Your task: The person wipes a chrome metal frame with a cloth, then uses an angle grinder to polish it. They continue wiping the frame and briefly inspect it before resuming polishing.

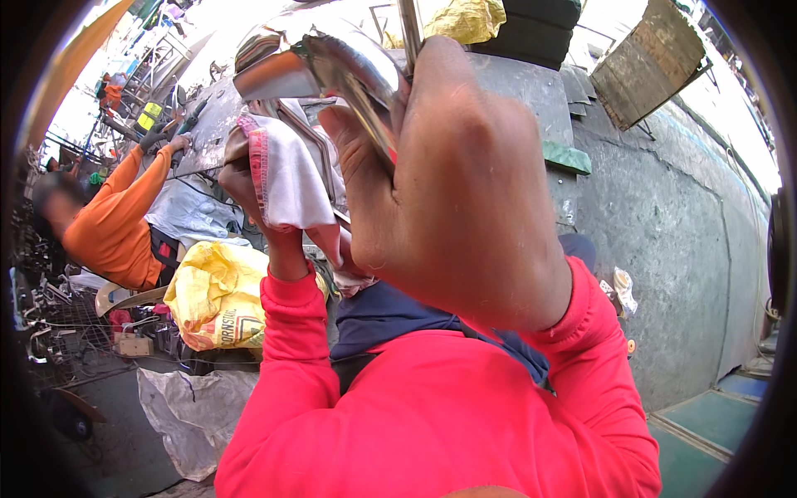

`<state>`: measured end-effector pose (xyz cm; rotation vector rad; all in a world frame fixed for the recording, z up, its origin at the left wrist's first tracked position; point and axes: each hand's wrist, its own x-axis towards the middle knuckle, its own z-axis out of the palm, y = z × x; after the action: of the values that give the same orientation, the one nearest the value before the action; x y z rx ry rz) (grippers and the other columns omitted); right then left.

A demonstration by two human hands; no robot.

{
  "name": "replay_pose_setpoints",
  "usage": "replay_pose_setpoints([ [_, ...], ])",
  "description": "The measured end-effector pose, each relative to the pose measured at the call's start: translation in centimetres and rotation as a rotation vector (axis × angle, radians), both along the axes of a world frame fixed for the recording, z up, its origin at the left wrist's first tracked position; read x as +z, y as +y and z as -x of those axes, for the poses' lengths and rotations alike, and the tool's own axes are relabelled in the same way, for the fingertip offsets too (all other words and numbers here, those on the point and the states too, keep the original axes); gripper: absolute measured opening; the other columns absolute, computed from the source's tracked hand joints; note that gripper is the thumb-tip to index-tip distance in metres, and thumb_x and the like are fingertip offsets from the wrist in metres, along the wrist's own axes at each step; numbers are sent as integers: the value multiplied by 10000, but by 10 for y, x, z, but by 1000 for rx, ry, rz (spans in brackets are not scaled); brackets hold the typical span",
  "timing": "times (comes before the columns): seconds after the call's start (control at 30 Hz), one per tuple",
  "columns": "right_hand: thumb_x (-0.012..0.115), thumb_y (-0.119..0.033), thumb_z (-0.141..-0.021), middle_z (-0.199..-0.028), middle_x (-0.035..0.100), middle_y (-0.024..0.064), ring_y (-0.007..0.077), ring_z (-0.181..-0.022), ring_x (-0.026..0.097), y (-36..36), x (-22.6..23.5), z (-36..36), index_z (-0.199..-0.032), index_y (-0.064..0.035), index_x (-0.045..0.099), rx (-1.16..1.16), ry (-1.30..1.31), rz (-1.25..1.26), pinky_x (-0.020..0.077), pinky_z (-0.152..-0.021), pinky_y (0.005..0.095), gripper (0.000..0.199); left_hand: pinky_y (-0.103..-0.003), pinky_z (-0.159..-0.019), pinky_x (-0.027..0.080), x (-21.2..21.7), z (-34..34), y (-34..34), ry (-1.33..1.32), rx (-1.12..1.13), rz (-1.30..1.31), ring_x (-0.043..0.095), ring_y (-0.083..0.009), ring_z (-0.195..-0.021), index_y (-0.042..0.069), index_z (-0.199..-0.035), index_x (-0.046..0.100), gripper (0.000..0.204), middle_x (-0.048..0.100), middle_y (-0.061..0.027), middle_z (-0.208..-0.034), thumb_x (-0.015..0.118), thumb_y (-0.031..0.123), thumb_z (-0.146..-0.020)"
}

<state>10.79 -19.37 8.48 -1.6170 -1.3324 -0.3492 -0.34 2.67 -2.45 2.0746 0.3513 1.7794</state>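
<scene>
Close to the camera, my right hand [465,174] is closed around a shiny, curved metal piece [357,70] with a rod standing up from it. Its exact kind is unclear. To the left and lower, my left hand [239,184] is wrapped in and around a white cloth [295,178] with a pink-red edge. The cloth lies against bent, polished metal bars that run beside the right hand. My left fingers are partly hidden behind the cloth, and the lower end of the metal is covered too.
A person in orange [120,236] works at the left beside many metal parts. A yellow sack [220,295] and a whitish sack [199,411] lie near my left arm. Ahead are a grey work surface [515,87], a black stack [531,29] and a worn board [652,62].
</scene>
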Motion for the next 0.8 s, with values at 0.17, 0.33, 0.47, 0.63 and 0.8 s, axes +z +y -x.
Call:
replay_pose_setpoints([
  [0.17, 684, -71, -696, -514, 565, 225, 374, -496, 645, -4, -1, -2, -861, 162, 454, 22, -15, 23, 513, -454, 418, 366, -263, -726, 504, 10, 1, 23, 41, -53, 75, 641, -132, -792, -16, -897, 652, 177, 663, -55, -867, 669, -36, -722],
  [0.33, 679, -67, -696, -520, 566, 225, 379, -491, 640, -3, -3, -3, -856, 156, 457, 10, -2, 1, 511, -450, 418, 353, -264, -743, 502, -1, -6, 24, -24, -95, 208, 637, -152, -789, -36, -903, 644, 199, 654, -58, -873, 695, 1, -714],
  [0.47, 687, -70, -693, -529, 569, 222, 373, -493, 642, -3, -1, -4, -854, 148, 458, -8, -12, 7, 512, -446, 406, 355, -273, -763, 503, 0, -1, 3, 69, 46, -50, 637, -144, -806, -43, -890, 649, 202, 657, -71, -856, 712, 17, -707],
  [0.63, 704, -81, -687, -539, 576, 224, 368, -505, 649, -6, 0, -3, -851, 134, 455, 14, -2, 33, 513, -445, 397, 368, -290, -768, 504, 20, -7, 8, 21, 46, -34, 648, -162, -809, -50, -876, 651, 209, 659, -83, -839, 726, 37, -702],
  [0.8, 711, -87, -689, -544, 583, 230, 372, -510, 652, -6, -2, -2, -863, 139, 451, -12, 0, 3, 514, -447, 401, 386, -299, -801, 500, 11, -13, 15, -148, -40, -212, 644, -181, -844, -45, -889, 643, 219, 655, -83, -900, 716, 17, -693],
])
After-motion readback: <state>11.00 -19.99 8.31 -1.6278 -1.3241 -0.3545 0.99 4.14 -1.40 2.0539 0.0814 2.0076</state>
